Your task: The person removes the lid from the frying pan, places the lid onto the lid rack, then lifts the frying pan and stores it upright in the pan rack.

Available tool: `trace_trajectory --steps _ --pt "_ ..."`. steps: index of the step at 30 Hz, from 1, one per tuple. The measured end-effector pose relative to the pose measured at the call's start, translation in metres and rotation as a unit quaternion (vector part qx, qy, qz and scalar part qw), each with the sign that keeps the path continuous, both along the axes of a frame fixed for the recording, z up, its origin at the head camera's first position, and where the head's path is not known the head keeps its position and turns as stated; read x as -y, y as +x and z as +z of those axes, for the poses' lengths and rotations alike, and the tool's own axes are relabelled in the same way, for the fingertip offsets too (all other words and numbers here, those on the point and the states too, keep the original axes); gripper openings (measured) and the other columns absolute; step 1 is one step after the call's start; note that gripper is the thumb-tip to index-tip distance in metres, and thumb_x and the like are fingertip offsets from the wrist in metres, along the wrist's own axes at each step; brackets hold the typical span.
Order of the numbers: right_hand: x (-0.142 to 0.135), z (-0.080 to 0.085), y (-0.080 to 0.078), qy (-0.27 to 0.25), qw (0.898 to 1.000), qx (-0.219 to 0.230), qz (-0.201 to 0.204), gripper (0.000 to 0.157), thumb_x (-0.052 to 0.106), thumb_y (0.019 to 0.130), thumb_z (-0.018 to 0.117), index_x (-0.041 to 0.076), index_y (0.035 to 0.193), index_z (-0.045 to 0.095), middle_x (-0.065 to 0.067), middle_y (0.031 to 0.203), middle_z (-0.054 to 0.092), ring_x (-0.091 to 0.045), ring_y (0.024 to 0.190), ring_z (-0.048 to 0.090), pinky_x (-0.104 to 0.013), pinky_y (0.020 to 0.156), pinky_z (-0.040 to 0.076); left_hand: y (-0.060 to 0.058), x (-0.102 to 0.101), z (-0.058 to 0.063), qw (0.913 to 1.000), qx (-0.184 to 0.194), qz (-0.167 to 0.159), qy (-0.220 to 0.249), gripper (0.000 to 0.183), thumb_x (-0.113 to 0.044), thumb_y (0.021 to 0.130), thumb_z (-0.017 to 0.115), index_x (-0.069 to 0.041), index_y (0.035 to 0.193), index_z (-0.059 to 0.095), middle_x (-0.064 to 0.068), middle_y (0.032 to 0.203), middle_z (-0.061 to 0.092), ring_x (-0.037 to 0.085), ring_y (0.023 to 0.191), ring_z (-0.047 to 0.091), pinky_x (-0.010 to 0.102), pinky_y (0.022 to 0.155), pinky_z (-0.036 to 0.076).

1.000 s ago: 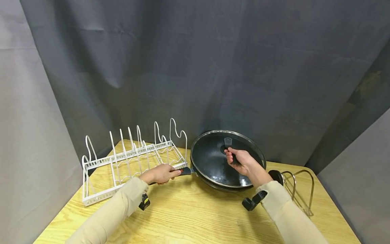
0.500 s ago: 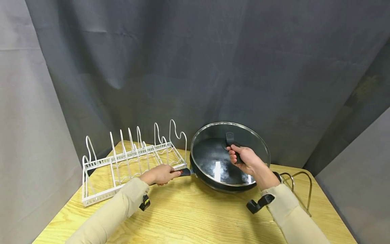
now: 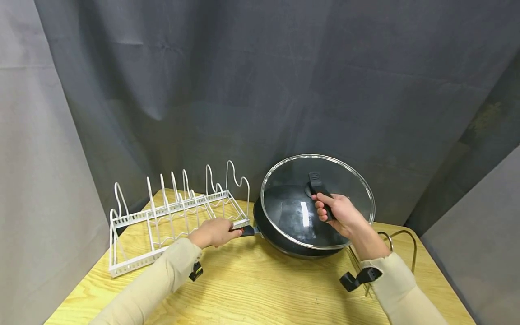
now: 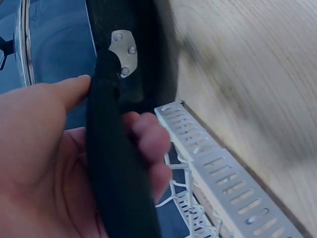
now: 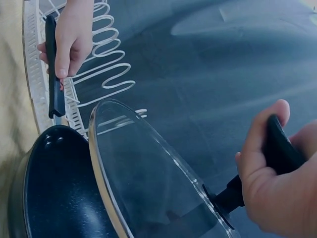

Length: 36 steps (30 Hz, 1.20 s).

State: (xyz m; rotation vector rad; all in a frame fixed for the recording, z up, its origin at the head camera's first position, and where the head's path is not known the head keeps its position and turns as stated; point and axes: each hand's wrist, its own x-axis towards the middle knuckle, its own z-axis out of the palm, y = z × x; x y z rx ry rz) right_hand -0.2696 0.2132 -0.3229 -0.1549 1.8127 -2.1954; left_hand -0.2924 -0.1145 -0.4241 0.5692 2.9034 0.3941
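Observation:
A black frying pan [image 3: 266, 229] sits on the table with its dark inside facing up. My left hand [image 3: 213, 232] grips its black handle [image 4: 106, 144], fingers curled round it in the left wrist view. Above the pan is a clear glass lid [image 3: 284, 198] with a metal rim, tilted and raised off it. My right hand [image 3: 340, 214] holds the lid by its black knob handle [image 3: 316, 183], fingers wrapped round the grip. In the right wrist view, the pan's inside [image 5: 64, 188] shows beside the lid's rim. Part of the pan is seen only through the glass.
A white wire rack [image 3: 130, 262] with upright dividers stands on the left, close behind the left hand. At the right, partly hidden by the right arm, is a metal wire stand [image 3: 414, 253]. A grey curtain [image 3: 260, 90] hangs behind the wooden table [image 3: 260, 293].
The lid has come up off the pan and shifted right, carried by my right hand. My left hand keeps its grip on the pan handle, nearly still.

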Motion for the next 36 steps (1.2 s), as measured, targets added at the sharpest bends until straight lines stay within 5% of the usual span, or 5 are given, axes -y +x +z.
trace_trajectory --steps 5,17,24,30,36 --pt "-0.005 0.003 0.009 0.010 1.000 -0.019 -0.005 0.019 0.013 0.104 0.032 -0.005 0.107 0.039 0.004 0.066 0.044 -0.004 0.051 0.041 -0.015 0.045 0.037 0.002 -0.003 0.004 0.9985 -0.049 -0.011 -0.021 0.038 -0.046 0.093 0.055 -0.017 0.068 0.053 -0.002 0.059 0.048 0.015 0.054 0.046 0.034 0.051 0.037" --pt "-0.028 0.007 0.036 0.043 0.997 -0.066 -0.026 0.022 0.018 0.103 0.041 -0.004 0.106 0.040 0.004 0.067 0.043 -0.004 0.050 0.042 -0.016 0.047 0.039 0.004 -0.018 0.018 0.9950 -0.096 -0.021 -0.015 0.035 -0.037 0.091 0.057 -0.018 0.063 0.052 -0.003 0.060 0.049 0.017 0.058 0.052 0.037 0.050 0.040" --pt "-0.042 0.009 0.047 0.062 0.994 -0.084 -0.044 0.028 0.022 0.101 0.047 -0.005 0.106 0.042 0.004 0.067 0.044 -0.004 0.050 0.042 -0.017 0.045 0.039 0.006 -0.035 0.025 0.9940 -0.101 -0.043 0.000 0.025 -0.038 0.092 0.058 -0.014 0.084 0.059 0.002 0.083 0.060 0.024 0.083 0.062 0.042 0.062 0.047" --pt "-0.052 0.012 0.058 0.076 0.992 -0.081 -0.054 0.028 0.025 0.101 0.047 -0.002 0.107 0.043 0.004 0.069 0.044 -0.005 0.050 0.043 -0.020 0.046 0.040 0.008 -0.051 0.026 0.9941 -0.096 -0.052 0.004 0.047 -0.042 0.093 0.055 -0.005 0.122 0.058 0.011 0.118 0.059 0.028 0.108 0.057 0.045 0.083 0.048" --pt "-0.062 0.012 0.068 0.094 0.988 -0.094 -0.076 0.027 0.025 0.100 0.047 -0.001 0.106 0.043 0.003 0.070 0.045 -0.006 0.052 0.043 -0.021 0.047 0.041 0.013 -0.068 0.021 0.9919 -0.109 -0.065 0.005 0.051 -0.043 0.094 0.053 -0.002 0.125 0.055 0.014 0.118 0.056 0.028 0.110 0.054 0.042 0.089 0.045"
